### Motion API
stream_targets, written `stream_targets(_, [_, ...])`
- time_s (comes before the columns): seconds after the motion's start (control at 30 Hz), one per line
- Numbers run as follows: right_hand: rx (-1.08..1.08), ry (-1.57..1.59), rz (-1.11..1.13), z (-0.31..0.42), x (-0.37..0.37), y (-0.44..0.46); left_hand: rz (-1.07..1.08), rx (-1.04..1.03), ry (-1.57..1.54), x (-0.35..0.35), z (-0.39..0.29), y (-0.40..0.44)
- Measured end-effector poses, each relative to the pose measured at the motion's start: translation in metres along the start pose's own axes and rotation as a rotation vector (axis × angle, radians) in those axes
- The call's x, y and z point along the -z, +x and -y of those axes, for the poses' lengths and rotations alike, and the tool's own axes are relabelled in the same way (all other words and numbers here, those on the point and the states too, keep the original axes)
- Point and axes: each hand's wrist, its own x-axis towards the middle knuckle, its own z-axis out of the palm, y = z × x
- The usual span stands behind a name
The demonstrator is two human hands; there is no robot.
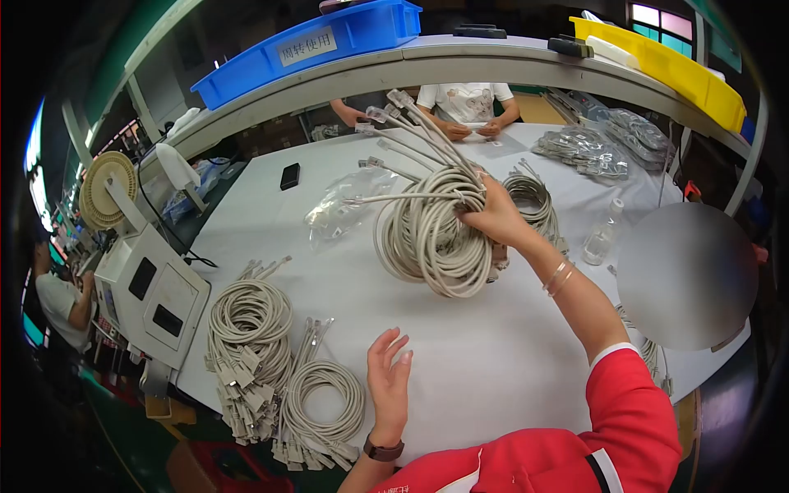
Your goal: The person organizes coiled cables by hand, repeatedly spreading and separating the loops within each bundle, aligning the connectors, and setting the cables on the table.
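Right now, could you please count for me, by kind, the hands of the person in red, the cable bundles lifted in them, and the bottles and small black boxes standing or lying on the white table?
Hands: 2, left hand and right hand
Cable bundle, in the right hand: 1
Bottle: 1
Small black box: 1
Total: 5
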Motion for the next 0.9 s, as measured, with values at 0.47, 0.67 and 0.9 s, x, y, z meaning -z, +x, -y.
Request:
stream_targets(0.47, [-0.627,0.484,0.617,0.059,-0.001,-0.177,0.539,0.292,-0.524,-0.038,-0.041,0.039])
stream_targets(0.67, [-0.669,0.575,0.53,0.049,-0.012,-0.173,0.695,0.149,-0.307,-0.056,-0.065,0.056])
stream_targets(0.9, [-0.648,0.67,0.388,0.03,-0.033,-0.14,0.981,0.104,-0.112,-0.073,-0.081,0.091])
